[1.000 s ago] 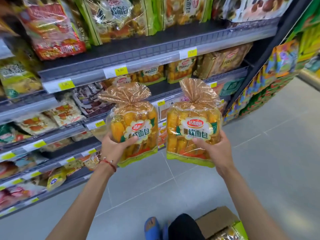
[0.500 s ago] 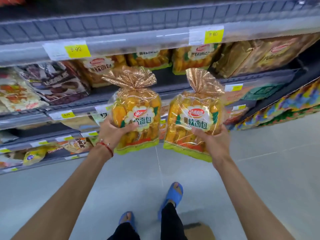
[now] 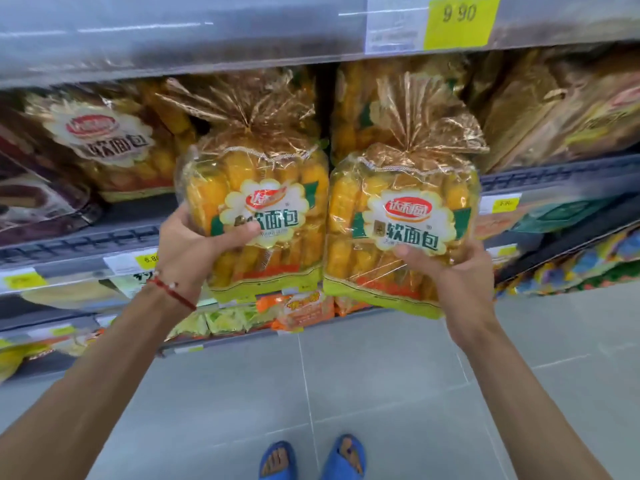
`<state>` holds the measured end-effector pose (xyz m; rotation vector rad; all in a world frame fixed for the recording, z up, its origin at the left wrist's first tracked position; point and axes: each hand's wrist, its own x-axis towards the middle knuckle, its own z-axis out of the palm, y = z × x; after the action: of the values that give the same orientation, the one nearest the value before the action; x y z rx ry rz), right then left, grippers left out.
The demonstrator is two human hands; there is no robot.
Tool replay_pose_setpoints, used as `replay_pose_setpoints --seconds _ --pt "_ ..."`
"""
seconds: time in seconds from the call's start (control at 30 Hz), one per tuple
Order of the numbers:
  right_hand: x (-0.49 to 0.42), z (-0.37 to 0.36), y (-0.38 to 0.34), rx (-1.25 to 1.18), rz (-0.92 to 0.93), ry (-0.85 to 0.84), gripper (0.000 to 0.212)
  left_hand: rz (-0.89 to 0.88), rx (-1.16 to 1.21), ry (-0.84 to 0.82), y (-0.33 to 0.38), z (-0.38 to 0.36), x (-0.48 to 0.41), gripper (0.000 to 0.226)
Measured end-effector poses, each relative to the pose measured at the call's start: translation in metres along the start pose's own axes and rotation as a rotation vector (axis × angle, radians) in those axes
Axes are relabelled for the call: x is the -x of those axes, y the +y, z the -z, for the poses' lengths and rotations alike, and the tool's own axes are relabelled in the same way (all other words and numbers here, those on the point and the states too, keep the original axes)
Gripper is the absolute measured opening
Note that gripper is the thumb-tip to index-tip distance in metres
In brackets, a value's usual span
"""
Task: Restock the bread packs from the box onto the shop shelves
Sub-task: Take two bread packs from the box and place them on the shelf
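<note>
Both arms outstretched, left hand and right hand gripping.

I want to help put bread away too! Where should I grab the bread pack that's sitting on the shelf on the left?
Probably by the lower sides of the shelf pack, from the front. Its body is wide and faces outward, and both hands, left hand and right hand, hold their packs low that way.

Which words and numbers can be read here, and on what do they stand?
"软面包": left pack, in left hand.
"软面包": right pack, in right hand.
"软面包": shelf pack.
"9.90": yellow tag.
Red logos, small print, lower tags: too blurred.
</note>
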<state>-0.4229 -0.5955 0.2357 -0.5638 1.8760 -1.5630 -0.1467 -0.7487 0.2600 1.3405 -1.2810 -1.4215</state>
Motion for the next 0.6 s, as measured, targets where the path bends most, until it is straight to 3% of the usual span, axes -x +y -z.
replay_pose_setpoints --seconds 0.23,0.33,0.47,0.6 --pt "-0.037 -0.006 -0.036 -0.071 0.152 -0.014 0.066 -0.066 0.076 0.035 0.037 -0.013 -0.021 0.061" --pt "-0.045 -0.012 -0.055 -0.076 0.186 0.0 0.064 -0.01 0.08 0.032 0.051 -0.012 -0.03 0.033" --pt "-0.054 -0.02 -0.074 -0.058 0.221 -0.009 0.058 0.038 0.091 0.042 0.061 -0.014 -0.037 0.042" --pt "-0.055 -0.019 -0.078 -0.054 0.212 -0.04 0.059 0.067 0.161 0.053 0.068 -0.015 -0.037 0.036"
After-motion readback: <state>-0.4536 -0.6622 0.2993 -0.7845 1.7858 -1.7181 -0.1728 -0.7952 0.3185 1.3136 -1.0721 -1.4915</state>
